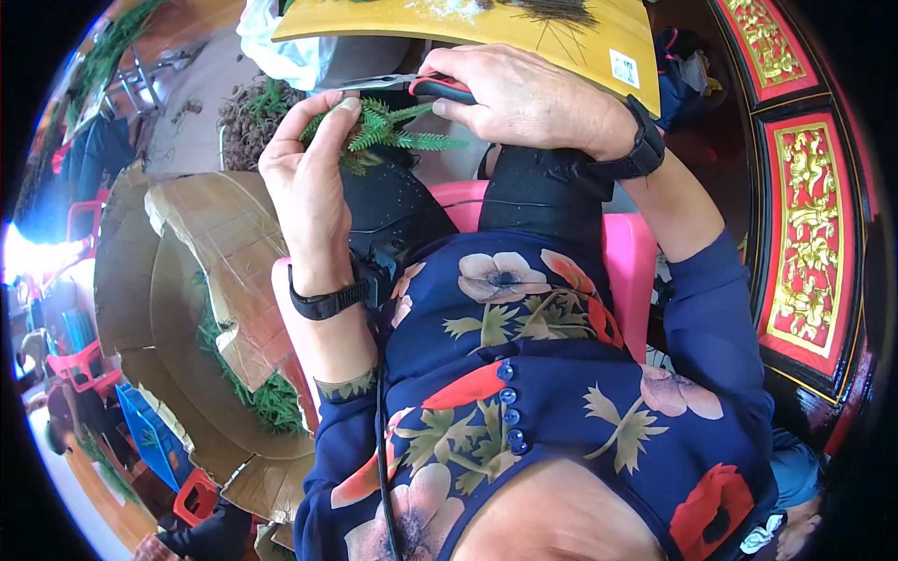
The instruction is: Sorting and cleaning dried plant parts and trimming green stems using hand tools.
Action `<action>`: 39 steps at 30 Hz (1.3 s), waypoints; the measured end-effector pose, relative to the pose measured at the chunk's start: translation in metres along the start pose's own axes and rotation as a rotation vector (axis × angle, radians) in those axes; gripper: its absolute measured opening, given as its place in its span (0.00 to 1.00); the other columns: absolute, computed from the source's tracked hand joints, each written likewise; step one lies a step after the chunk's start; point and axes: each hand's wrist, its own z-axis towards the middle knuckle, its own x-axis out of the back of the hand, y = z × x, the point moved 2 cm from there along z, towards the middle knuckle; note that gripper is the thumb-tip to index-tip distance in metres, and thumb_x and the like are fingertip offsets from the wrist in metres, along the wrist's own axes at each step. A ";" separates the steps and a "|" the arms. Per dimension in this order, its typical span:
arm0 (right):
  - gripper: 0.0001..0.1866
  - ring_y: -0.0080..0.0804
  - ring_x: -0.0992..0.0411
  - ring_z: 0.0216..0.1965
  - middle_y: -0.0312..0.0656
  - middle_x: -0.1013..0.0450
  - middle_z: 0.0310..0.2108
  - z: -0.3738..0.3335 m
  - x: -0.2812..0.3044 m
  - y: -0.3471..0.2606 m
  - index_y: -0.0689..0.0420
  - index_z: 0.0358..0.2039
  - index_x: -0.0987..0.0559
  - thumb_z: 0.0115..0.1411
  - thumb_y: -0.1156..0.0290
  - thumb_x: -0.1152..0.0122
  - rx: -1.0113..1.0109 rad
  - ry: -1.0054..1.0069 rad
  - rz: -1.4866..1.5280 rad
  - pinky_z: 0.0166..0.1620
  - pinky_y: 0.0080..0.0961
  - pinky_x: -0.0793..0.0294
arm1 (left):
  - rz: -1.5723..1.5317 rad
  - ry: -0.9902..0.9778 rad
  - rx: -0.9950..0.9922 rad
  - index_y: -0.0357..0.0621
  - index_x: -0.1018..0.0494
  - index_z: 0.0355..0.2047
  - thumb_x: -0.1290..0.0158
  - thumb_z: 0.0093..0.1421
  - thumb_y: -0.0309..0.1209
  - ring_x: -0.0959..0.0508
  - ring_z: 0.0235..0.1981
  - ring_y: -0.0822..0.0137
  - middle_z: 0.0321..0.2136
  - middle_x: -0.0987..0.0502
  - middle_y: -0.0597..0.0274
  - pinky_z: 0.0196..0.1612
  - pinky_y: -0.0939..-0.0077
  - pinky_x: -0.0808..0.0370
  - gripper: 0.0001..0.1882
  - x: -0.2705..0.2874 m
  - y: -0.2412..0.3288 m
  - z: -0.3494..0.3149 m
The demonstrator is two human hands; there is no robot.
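Observation:
A pair of long-nosed pliers (441,89) with red and black handles is gripped in my right hand (538,103). Its narrow metal jaws point left, to the fingertips of my left hand (304,173). Between that hand's thumb and fingers I pinch a green artificial pine sprig (379,129), whose needled branches spread to the right under the pliers. What lies right at the jaw tips is too small to make out. Both hands are above my lap, just short of the yellow tabletop (449,26).
Thin dark wires (557,11) lie on the tabletop. A white plastic bag (281,47) hangs at its left end, near a brown pile (251,126) on the floor. Left of my pink chair (629,271), an open cardboard box (140,280) holds green sprigs (271,402). Red-and-gold carved panels (806,234) stand right.

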 end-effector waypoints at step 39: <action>0.19 0.40 0.26 0.30 0.51 0.25 0.27 0.036 0.141 0.117 0.60 0.33 0.21 0.53 0.54 0.42 -0.410 0.364 -0.181 0.34 0.35 0.28 | 0.530 0.021 -0.384 0.36 0.39 0.55 0.42 0.54 0.26 0.26 0.46 0.63 0.53 0.35 0.52 0.34 0.80 0.26 0.29 -0.027 0.004 -0.012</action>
